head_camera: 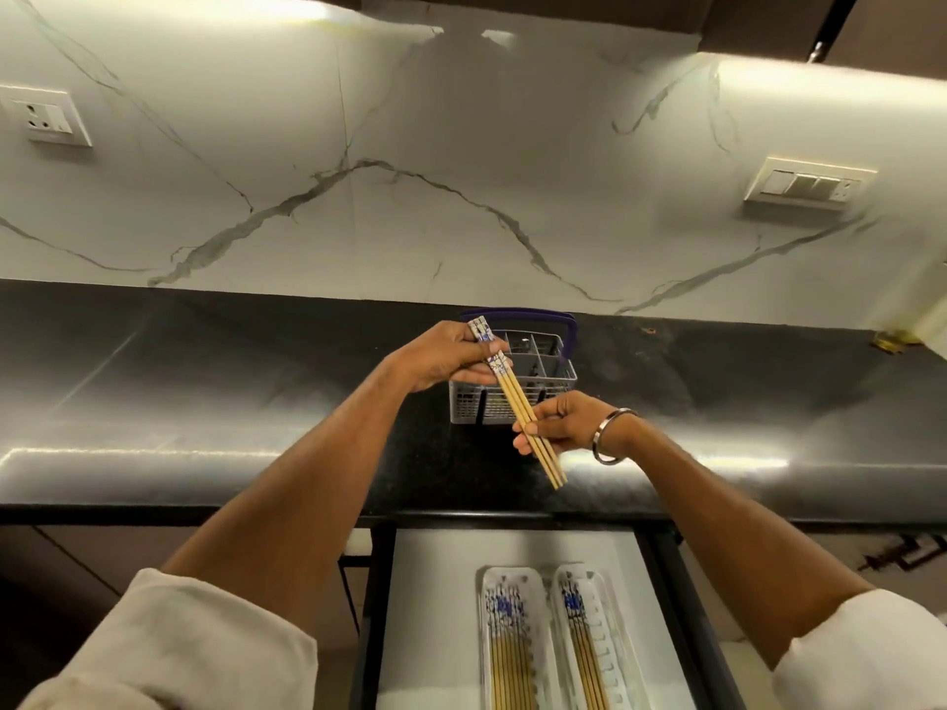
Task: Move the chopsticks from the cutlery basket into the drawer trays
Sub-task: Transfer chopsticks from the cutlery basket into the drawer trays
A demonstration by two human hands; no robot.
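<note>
Above black counter (pixel 256 381), chopsticks (pixel 517 402) between left hand (pixel 440 358) and right hand (pixel 556 425)

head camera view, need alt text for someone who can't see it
Two bare hands hold a bundle of chopsticks above a black counter: the left hand grips the patterned ends, the right hand the wooden tips. Behind stands a grey cutlery basket; below, an open drawer holds two white trays of chopsticks.

My arms are bare up to my soft cream cloth sleeves (pixel 169 648), which are rolled up in thick folds. On my right wrist I wear a shiny round silver metal bangle (pixel 610 437).
</note>
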